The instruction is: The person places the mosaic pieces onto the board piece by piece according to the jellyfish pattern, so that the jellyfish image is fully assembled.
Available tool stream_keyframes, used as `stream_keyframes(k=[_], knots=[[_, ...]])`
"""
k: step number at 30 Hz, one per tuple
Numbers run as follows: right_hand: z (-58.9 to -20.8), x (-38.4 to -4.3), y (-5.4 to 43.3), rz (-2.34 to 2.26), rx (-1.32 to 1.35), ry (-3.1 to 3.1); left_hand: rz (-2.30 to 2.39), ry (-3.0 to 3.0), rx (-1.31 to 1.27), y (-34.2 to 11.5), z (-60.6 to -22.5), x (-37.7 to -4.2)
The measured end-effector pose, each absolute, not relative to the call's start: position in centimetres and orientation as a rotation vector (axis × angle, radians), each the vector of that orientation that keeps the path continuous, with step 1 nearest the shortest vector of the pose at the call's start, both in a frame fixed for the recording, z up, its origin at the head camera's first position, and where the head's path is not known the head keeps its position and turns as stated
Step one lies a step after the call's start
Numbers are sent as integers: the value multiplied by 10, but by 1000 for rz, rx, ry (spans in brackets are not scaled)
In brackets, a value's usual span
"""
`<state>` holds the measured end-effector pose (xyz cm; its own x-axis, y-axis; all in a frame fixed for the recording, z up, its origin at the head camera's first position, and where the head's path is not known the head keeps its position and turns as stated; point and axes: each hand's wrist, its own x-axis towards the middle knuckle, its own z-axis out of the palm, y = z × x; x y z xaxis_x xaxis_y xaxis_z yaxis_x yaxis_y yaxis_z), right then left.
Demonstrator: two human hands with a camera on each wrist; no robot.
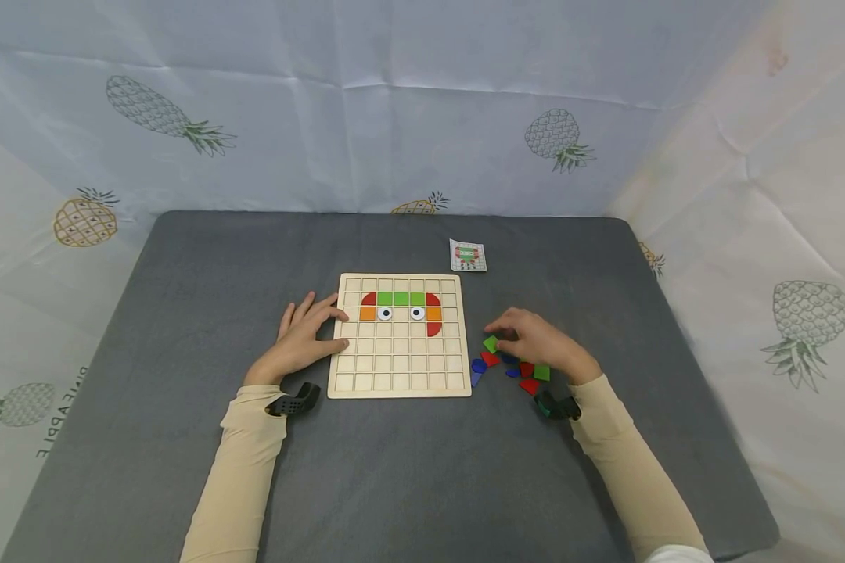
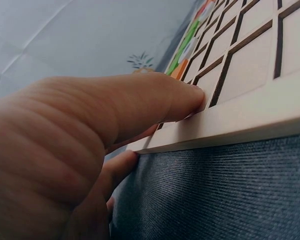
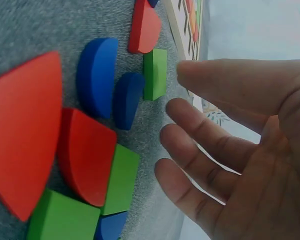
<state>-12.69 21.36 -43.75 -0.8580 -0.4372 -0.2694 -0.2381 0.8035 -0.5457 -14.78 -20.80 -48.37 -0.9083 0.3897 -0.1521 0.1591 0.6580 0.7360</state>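
A wooden grid board (image 1: 401, 393) lies on the grey table. On its upper rows sit green squares (image 1: 400, 299), orange squares (image 1: 368, 313), red rounded pieces (image 1: 433, 329) and two eye pieces (image 1: 385, 313). My left hand (image 1: 300, 341) rests at the board's left edge, thumb on the rim and fingers spread. Beside the board on the right, my right hand (image 1: 537, 341) hovers over loose pieces with slightly bent fingers. Nearest its thumb is a green square (image 3: 156, 75). Red pieces (image 3: 87, 155) and blue pieces (image 3: 97, 77) lie around it; nothing shows between the fingers.
A small picture card (image 1: 468, 256) with a coloured pattern lies behind the board's right corner. Several loose pieces, such as another green square (image 1: 541, 373) and a red piece (image 1: 530, 386), lie near the right wrist. A pineapple-print cloth (image 1: 352, 141) hangs behind the table.
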Motion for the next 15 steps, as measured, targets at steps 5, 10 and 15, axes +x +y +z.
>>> stream_keyframes(k=[5, 10, 15], knots=[[-440, -125, 213, -655, -524, 2611, 1102, 2581, 435, -208, -484, -148], [-443, -125, 210, -606, -521, 2641, 1105, 2581, 437, -208, -484, -148], [-445, -125, 210, -615, -512, 2649, 1102, 2582, 438, -207, -484, -148]])
